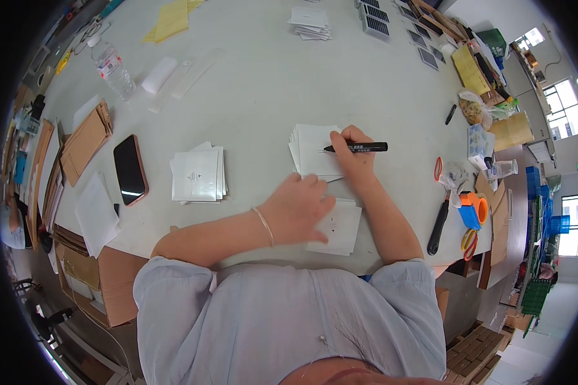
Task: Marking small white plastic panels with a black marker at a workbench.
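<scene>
My right hand [358, 165] holds a black marker pen [372, 147] in a closed grip. Its tip is at the top sheet of a fanned stack of white cards [310, 137], and the hand rests on that stack's right side. My left hand [298, 206] is between this stack and a second pile of white cards [345, 232] nearer my body. The fingers of that hand are loosely bent with the thumb apart, and nothing shows in them; its palm side is hidden. A third stack of white cards [196, 174] lies to the left.
Left of the cards lie a dark phone [130, 169], a water bottle [112, 67] and brown cardboard sleeves [86, 144]. To the right are a black-handled tool [438, 228], an orange tape dispenser [474, 209] and scissors [470, 244]. Small solar panels [375, 25] stand at the far right.
</scene>
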The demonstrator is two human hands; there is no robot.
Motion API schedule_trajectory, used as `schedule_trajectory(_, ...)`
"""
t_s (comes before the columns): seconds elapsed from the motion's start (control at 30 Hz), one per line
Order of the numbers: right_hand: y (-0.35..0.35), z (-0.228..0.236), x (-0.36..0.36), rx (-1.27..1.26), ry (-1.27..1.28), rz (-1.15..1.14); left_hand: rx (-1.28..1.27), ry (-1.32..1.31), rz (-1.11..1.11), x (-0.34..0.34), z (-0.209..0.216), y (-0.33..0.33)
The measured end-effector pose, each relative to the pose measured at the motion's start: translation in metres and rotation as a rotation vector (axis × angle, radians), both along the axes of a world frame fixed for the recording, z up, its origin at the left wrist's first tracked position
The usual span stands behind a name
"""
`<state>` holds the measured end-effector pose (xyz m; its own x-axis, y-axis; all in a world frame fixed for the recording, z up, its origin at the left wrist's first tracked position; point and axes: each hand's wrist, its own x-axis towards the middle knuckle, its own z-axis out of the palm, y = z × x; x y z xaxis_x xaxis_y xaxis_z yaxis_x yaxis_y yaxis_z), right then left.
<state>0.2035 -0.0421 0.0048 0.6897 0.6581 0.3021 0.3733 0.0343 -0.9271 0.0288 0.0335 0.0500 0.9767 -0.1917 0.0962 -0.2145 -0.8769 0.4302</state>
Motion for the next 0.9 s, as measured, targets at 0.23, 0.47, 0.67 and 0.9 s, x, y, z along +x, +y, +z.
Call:
schedule_trajectory(0.23, 0.006, -0.005, 0.001, -0.038, -0.11, -0.046, 0.077, -0.327, 0.313, 0.027, -0.024, 0.037)
schedule_trajectory(0.47, 0.008, -0.007, 0.0, -0.071, -0.187, -0.044, 0.063, -0.156, 0.325, 0.028, -0.03, 0.039)
schedule_trajectory(0.67, -0.001, -0.005, 0.0, -0.018, -0.112, -0.022, 0.041, -0.215, 0.368, 0.03, -0.035, 0.041)
schedule_trajectory(0.9, -0.003, -0.004, -0.007, -0.056, -0.115, 0.04, 0.042, -0.212, 0.403, 0.031, -0.033, 0.041)
